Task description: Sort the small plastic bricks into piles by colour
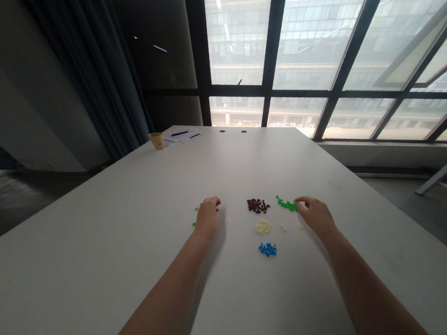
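Observation:
Small plastic building bricks lie sorted by colour on the white table. My right hand (pixel 315 213) is at the right end of the green bricks (pixel 287 204), thumb and forefinger pinched together; whether a brick is between them is too small to make out. My left hand (pixel 208 214) rests over a few mixed bricks on the left, fingers curled, mostly hiding what lies beneath. A green brick (pixel 194 224) shows beside its wrist. Between the hands sit dark brown bricks (pixel 256 205), pale yellow bricks (pixel 263 227) and blue bricks (pixel 267 249).
A couple of white pieces (pixel 283 228) and a small orange-yellow piece (pixel 301 228) lie near my right wrist. Toward the far left of the white table (pixel 134 216) stand a paper cup (pixel 157 140) and papers (pixel 177 137) with a blue pen (pixel 179 134). Windows rise behind.

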`<state>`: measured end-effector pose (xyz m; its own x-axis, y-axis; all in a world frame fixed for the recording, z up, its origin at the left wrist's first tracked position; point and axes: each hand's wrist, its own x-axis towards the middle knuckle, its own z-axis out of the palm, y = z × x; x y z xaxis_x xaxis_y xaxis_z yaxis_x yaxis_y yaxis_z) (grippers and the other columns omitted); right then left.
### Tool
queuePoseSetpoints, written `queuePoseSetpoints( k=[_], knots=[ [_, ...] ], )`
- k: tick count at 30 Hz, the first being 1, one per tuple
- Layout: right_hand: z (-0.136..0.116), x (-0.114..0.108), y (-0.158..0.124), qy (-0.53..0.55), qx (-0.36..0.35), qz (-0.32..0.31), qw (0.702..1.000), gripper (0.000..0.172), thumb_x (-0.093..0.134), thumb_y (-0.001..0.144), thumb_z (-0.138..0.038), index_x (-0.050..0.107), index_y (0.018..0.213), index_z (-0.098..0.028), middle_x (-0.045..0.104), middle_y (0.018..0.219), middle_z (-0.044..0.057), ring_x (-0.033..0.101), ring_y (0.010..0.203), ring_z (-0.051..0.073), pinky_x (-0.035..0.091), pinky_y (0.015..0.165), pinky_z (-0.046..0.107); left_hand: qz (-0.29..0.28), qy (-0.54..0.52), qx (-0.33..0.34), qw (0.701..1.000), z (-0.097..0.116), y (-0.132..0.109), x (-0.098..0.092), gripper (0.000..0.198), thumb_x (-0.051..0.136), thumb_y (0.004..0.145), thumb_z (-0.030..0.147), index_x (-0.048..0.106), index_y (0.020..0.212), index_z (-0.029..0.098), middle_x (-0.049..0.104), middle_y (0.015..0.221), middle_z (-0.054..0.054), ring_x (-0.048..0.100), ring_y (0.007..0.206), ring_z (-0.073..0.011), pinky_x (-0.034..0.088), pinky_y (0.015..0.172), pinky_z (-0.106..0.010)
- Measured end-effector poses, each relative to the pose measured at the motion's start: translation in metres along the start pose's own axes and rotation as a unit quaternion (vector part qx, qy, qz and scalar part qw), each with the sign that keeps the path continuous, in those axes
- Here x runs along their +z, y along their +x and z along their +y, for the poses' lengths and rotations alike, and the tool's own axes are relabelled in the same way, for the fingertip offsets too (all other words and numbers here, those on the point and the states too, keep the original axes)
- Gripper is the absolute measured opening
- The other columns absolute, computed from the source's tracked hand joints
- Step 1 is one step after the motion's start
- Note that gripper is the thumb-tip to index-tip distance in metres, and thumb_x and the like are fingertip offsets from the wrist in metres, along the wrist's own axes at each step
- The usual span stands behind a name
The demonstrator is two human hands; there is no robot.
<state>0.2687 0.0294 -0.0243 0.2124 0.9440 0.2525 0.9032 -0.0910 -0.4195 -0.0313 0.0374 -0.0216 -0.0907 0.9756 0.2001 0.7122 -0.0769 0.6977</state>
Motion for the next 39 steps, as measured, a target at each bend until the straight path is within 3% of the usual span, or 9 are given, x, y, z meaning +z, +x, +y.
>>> queuePoseSetpoints(
  k=[4,8,12,15,24,32,34,37,39],
  knots=[
    [-0.026,0.001,-0.013,0.088,-0.109,0.023,0.990,0.022,0.048,0.075,-0.024,0.067,0.082,-0.019,0.062,0.076,0.005,0.055,0.068,0.016,0.041,0.067,0.027,-0.057,-0.267,-0.079,0.959,0.017,-0.007,0.003,0.011,0.059,0.063,0.008,0.057,0.070,0.016,0.059,0.072,-0.002,0.054,0.070,-0.0136,0.043,0.071,-0.028],
    [-0.059,0.002,-0.036,0.150,-0.235,0.024,0.960,0.020,0.048,0.079,-0.023,0.066,0.087,-0.019,0.055,0.065,0.002,0.050,0.062,0.014,0.041,0.063,0.026,-0.127,-0.516,-0.193,0.825,0.035,-0.020,0.012,0.022,0.071,0.056,0.011,0.055,0.070,0.015,0.056,0.070,0.002,0.055,0.067,-0.0080,0.045,0.074,-0.024],
    [-0.079,0.004,-0.055,0.192,-0.309,0.021,0.931,0.016,0.053,0.079,-0.025,0.065,0.090,-0.020,0.055,0.068,0.002,0.052,0.070,0.015,0.041,0.070,0.028,-0.170,-0.618,-0.241,0.729,0.042,-0.030,0.021,0.031,0.078,0.049,0.012,0.053,0.067,0.014,0.054,0.064,0.004,0.053,0.062,-0.0033,0.045,0.071,-0.017],
    [-0.083,0.005,-0.060,0.206,-0.310,0.036,0.928,0.014,0.055,0.078,-0.025,0.064,0.088,-0.021,0.057,0.071,0.002,0.052,0.073,0.016,0.042,0.071,0.029,-0.205,-0.644,-0.236,0.698,0.045,-0.035,0.023,0.033,0.079,0.047,0.012,0.053,0.068,0.014,0.053,0.063,0.005,0.052,0.060,-0.0023,0.044,0.066,-0.014],
    [-0.082,0.005,-0.060,0.221,-0.311,0.052,0.923,0.009,0.057,0.077,-0.021,0.065,0.082,-0.021,0.055,0.067,0.001,0.051,0.068,0.014,0.041,0.065,0.027,-0.205,-0.610,-0.178,0.744,0.051,-0.040,0.021,0.034,0.080,0.047,0.019,0.053,0.066,0.013,0.052,0.060,0.007,0.049,0.057,-0.0021,0.042,0.063,-0.015],
    [-0.083,0.007,-0.060,0.208,-0.309,0.058,0.926,0.010,0.054,0.079,-0.022,0.064,0.078,-0.020,0.054,0.066,0.001,0.050,0.067,0.014,0.040,0.066,0.027,-0.199,-0.601,-0.181,0.752,0.049,-0.039,0.026,0.033,0.078,0.049,0.024,0.053,0.068,0.014,0.055,0.065,0.004,0.052,0.066,-0.0054,0.043,0.073,-0.021],
    [-0.081,0.006,-0.056,0.192,-0.312,0.063,0.928,0.012,0.054,0.080,-0.023,0.065,0.078,-0.020,0.055,0.066,0.001,0.051,0.067,0.014,0.040,0.067,0.027,-0.185,-0.558,-0.174,0.790,0.046,-0.036,0.026,0.028,0.075,0.054,0.025,0.053,0.069,0.015,0.055,0.067,0.003,0.053,0.066,-0.0070,0.044,0.074,-0.024],
    [-0.064,0.002,-0.040,0.151,-0.286,0.088,0.942,0.015,0.052,0.080,-0.024,0.066,0.079,-0.019,0.056,0.067,0.002,0.051,0.067,0.014,0.040,0.068,0.028,-0.141,-0.354,-0.092,0.920,0.036,-0.029,0.022,0.010,0.061,0.067,0.021,0.056,0.073,0.015,0.056,0.072,-0.001,0.053,0.068,-0.0112,0.044,0.075,-0.030],
    [-0.042,-0.002,-0.023,0.121,-0.220,0.122,0.960,0.018,0.051,0.079,-0.026,0.067,0.078,-0.017,0.056,0.066,0.003,0.050,0.064,0.014,0.040,0.065,0.027,-0.094,-0.164,0.008,0.982,0.028,-0.024,0.018,0.008,0.053,0.070,0.013,0.059,0.076,0.015,0.058,0.082,-0.005,0.053,0.078,-0.0151,0.040,0.083,-0.034]
  ],
)
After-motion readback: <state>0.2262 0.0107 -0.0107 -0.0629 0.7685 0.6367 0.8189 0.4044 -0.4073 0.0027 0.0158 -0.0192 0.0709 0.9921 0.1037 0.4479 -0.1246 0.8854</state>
